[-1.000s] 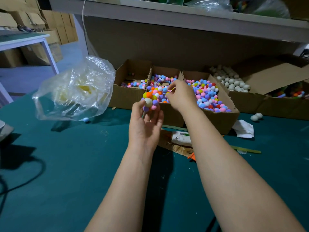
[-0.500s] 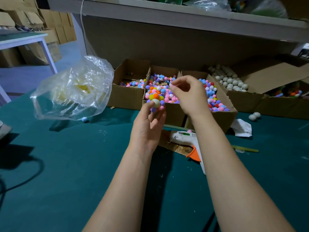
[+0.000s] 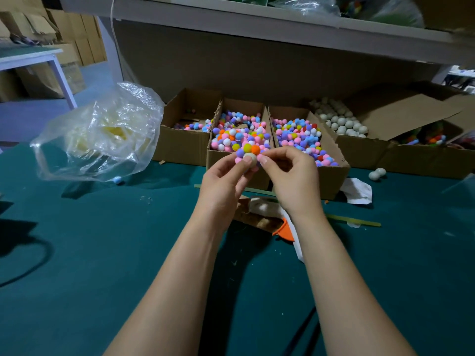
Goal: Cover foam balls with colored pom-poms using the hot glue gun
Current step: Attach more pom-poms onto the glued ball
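My left hand [image 3: 223,181] grips a beige foam ball [image 3: 250,158] partly covered with yellow, orange, purple and pink pom-poms. My right hand [image 3: 290,173] pinches a pink pom-pom [image 3: 262,158] against the ball's right side. Both hands hover in front of a cardboard box of mixed pom-poms [image 3: 240,136]. A second pom-pom box [image 3: 302,137] stands to its right. The white hot glue gun [image 3: 285,227] with an orange trigger lies on the green table under my right wrist, mostly hidden.
A box of bare foam balls [image 3: 339,122] sits at the back right, and two loose balls [image 3: 376,173] lie on the table. A crumpled clear plastic bag [image 3: 100,134] stands at left. A white paper scrap [image 3: 358,190] and a green stick [image 3: 352,220] lie at right.
My right hand drew back from the pom-pom box with a pom-pom and came down against the ball. My left hand lowered the ball slightly toward me.
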A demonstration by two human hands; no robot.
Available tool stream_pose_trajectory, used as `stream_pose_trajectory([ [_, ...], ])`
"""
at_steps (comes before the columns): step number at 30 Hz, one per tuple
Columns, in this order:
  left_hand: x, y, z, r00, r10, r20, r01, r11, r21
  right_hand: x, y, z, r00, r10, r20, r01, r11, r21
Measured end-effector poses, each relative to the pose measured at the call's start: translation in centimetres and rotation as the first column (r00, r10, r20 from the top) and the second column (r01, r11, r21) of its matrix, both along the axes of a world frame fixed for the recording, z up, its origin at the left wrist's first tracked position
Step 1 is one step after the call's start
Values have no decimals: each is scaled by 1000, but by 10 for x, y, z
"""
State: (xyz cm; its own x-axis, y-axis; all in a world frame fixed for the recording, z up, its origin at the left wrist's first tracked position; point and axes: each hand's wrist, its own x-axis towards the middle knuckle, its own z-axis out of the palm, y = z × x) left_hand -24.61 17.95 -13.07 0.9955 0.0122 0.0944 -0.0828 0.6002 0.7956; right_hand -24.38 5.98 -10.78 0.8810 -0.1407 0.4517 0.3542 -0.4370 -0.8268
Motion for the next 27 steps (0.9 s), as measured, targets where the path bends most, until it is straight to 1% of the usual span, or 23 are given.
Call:
stream_pose_trajectory([
  [3,0,0,-2,999,-18,36,18,1000,19,1,0,-1,1000,9,-17,-8,999,35],
  [5,0,1,-2,999,-22,34,22,999,25,1,0,-1,999,24,-36,-22,997,69],
  [10,2,2,-1,1000,-16,-26,16,1000,-4,2,-3,-3,990,80,-112,-59,982,178],
  [12,2,2,-1,999,-29,-43,29,1000,8,2,-4,-3,987,107,-118,-80,973,219],
  [18,1,4,-1,998,-56,-40,58,997,46,3,-5,-5,987,122,-102,-102,977,186],
  [23,4,5,-1,995,26,-93,-16,994,111,2,-2,-7,988,122,-94,-109,984,140],
  [27,2,4,2,995,-12,-95,26,988,151,2,5,-8,985,169,-44,-164,982,93],
])
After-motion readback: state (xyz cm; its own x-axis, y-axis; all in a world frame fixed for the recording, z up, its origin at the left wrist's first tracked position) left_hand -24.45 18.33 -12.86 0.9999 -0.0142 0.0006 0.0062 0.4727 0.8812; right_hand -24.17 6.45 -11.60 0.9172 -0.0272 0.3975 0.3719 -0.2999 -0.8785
